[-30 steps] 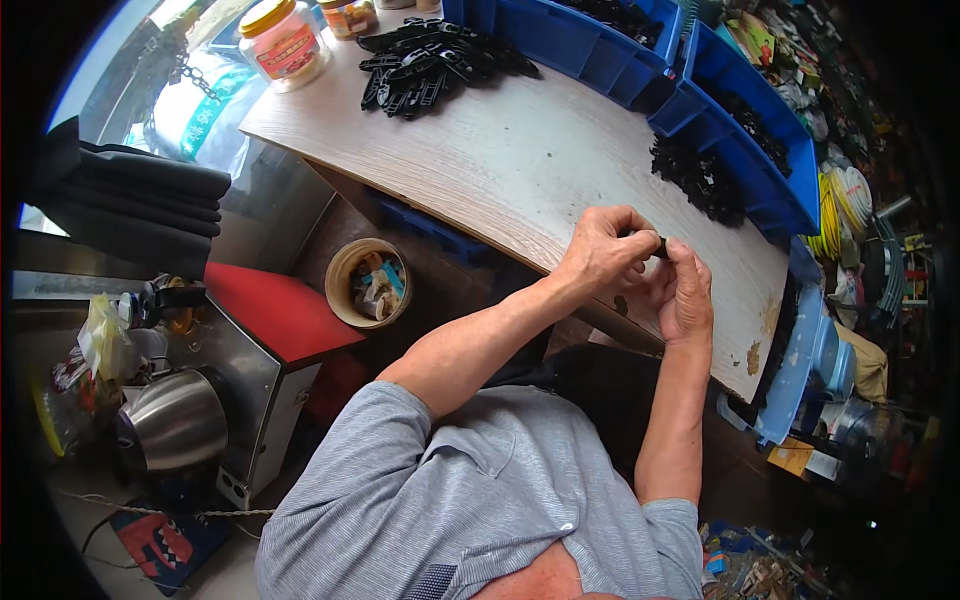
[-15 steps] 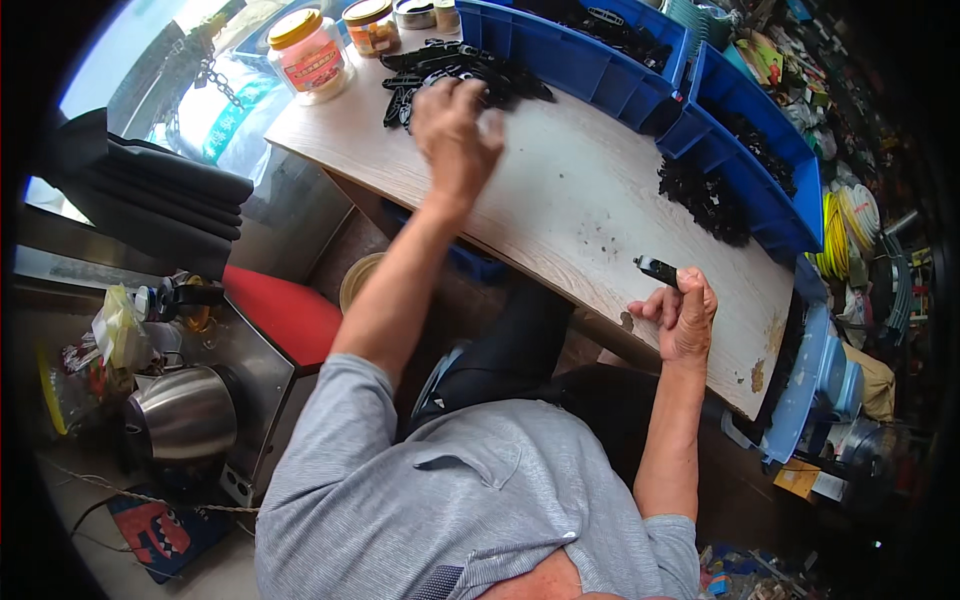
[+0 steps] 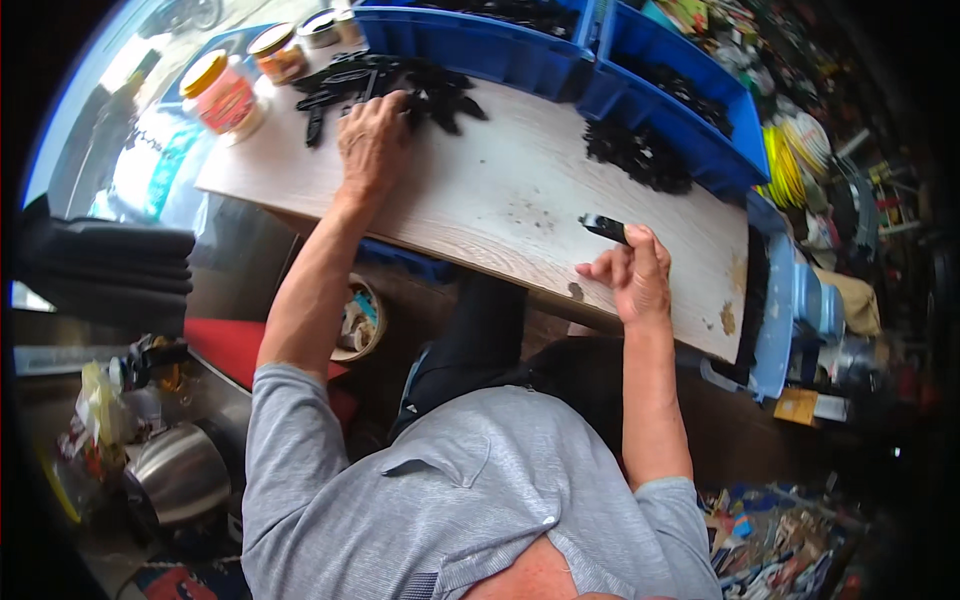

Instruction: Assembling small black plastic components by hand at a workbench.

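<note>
My right hand (image 3: 645, 280) pinches a black piece (image 3: 605, 229) between thumb and fingers above the table (image 3: 470, 190), its free end pointing up and left. My left hand (image 3: 372, 148) rests its fingertips at the near edge of the pile (image 3: 440, 95); I cannot tell whether they grasp anything there.

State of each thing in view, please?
Left hand, at the black pile, grip unclear
Right hand, closed on black piece
Black piece, held
Black pile, loose on table
Pink jar, capped
Middle jar, capped
Left blue bin, open, holding black parts
Right blue bin, open, holding black parts
Bucket, open, holding scraps
</note>
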Available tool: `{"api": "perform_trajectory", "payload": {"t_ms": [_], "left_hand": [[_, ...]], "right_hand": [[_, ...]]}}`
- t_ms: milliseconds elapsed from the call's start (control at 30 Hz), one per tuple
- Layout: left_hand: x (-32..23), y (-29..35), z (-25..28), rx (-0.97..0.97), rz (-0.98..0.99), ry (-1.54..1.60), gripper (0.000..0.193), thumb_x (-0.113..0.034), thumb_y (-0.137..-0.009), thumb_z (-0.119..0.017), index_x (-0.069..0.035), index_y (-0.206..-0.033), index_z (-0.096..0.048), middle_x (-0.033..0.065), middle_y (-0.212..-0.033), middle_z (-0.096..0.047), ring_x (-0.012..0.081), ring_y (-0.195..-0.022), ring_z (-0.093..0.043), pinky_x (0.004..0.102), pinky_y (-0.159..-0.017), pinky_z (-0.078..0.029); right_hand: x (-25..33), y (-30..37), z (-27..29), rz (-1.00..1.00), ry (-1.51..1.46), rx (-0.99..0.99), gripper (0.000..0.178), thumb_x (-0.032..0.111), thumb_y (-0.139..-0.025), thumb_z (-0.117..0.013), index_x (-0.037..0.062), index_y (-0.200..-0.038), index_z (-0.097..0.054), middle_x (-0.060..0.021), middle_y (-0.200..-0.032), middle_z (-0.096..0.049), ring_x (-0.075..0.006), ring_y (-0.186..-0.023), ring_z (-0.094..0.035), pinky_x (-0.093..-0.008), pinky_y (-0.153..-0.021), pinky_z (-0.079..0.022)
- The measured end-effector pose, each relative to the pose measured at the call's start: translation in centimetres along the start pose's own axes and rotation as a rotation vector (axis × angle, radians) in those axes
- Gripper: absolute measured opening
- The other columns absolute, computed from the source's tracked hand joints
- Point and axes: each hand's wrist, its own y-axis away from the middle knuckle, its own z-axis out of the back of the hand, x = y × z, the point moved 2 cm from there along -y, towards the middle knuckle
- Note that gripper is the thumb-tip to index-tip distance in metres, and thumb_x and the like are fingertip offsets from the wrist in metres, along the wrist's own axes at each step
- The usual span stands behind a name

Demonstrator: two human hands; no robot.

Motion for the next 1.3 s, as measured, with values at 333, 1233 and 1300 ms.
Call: {"api": "perform_trajectory", "payload": {"t_ms": [333, 1233, 1300], "left_hand": [[-8.1, 2.0, 1.4, 0.097, -0.069, 0.485, 0.025, 0.003, -0.087, -0.060, -0.003, -0.111, -0.063, 0.0171, -0.111, -0.064, 0.0344, -0.097, -0.065, 0.0417, -0.082, -0.053], [-15.5, 2.3, 0.1, 0.127, -0.149, 0.498, 0.031, -0.009, -0.081, -0.072, -0.006, -0.111, -0.063, 0.0101, -0.101, -0.066, 0.0312, -0.092, -0.059, 0.0424, -0.079, -0.047], [-15.4, 2.4, 0.6, 0.052, -0.154, 0.530, 0.029, -0.006, -0.081, -0.072, -0.005, -0.109, -0.064, 0.0094, -0.096, -0.067, 0.0282, -0.087, -0.061, 0.0391, -0.074, -0.049]], "right_hand": [[4.6, -1.3, 10.5, 0.087, -0.045, -0.632, 0.042, 0.040, -0.089, -0.067, 0.0022, -0.096, -0.050, -0.0045, -0.045, -0.039, -0.0251, -0.046, -0.057, -0.0523, -0.063, -0.060], [7.8, -10.5, 11.0, -0.038, 0.902, -0.522, 0.022, 0.023, -0.085, -0.073, 0.0078, -0.101, -0.069, -0.0052, -0.069, -0.060, -0.0130, -0.041, -0.049, -0.0279, -0.035, -0.043], [7.8, -10.4, 11.1, -0.032, 0.979, -0.487, 0.023, 0.022, -0.085, -0.073, 0.0049, -0.099, -0.068, -0.0051, -0.067, -0.058, -0.0126, -0.041, -0.049, -0.0276, -0.035, -0.043]]}}
